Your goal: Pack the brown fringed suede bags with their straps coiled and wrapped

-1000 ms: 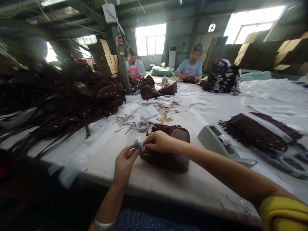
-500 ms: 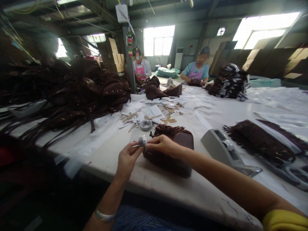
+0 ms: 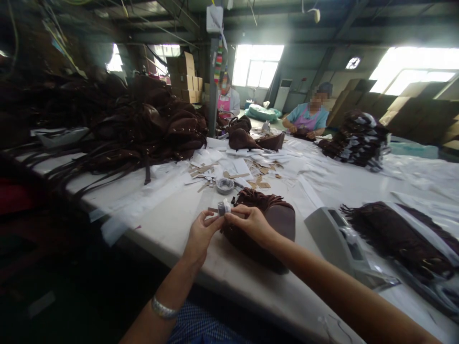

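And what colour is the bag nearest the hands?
The bag is dark brown; head view.

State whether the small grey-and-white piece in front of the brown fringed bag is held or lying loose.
Held: the left hand and right hand both have fingertips on the small grey-and-white piece.

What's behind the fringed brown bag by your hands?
Beyond the fringed brown bag lie tan scraps, white paper and, farther back, other bags. The bag hides the tabletop directly behind it.

Bag (image 3: 282,222) smooth, leather-like (fringe (image 3: 256,198) matt); tape dispenser (image 3: 333,243) plastic.
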Available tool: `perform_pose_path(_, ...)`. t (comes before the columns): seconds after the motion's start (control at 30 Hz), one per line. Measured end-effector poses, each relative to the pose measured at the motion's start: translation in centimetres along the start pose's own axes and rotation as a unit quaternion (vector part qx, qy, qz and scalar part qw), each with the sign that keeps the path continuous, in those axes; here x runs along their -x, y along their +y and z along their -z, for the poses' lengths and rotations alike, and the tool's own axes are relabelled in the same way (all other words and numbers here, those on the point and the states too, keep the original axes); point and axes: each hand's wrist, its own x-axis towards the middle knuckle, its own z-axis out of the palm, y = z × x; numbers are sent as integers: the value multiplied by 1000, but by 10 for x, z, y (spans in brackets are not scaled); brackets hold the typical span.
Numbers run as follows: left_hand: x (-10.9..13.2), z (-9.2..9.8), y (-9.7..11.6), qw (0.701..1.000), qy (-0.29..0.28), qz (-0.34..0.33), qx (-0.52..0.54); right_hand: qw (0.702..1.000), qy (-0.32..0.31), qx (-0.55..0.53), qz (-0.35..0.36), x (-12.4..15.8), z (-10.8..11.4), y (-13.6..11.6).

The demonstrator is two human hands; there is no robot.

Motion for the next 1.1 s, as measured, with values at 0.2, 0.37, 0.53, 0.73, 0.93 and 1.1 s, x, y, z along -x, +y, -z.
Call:
perform_pose_path(0.2,1,-5,-3,998,-54,-39,0,999,-27,-17,-22,1,8,2)
perform_pose_path(0.37,1,-5,0,997,-45,-55,-21,996,-56,-51,-49,1,12,3)
perform_pose_path(0.53,0,-3,0,998,-46,-27,-24,992,-60,-78,-83,1,12,4)
perform_pose_path(0.73,-1,-2,-1,999,-18,-30,-23,987,-56,-115,-97,3,13,3)
perform_pose_path(0.93,-1,-2,-3,998,5,-53,-27,947,-63,-275,-154,4,18,6)
perform_pose_path(1.1,0,-3,0,997,9,-62,-35,922,-69,-321,-207,3,20,9)
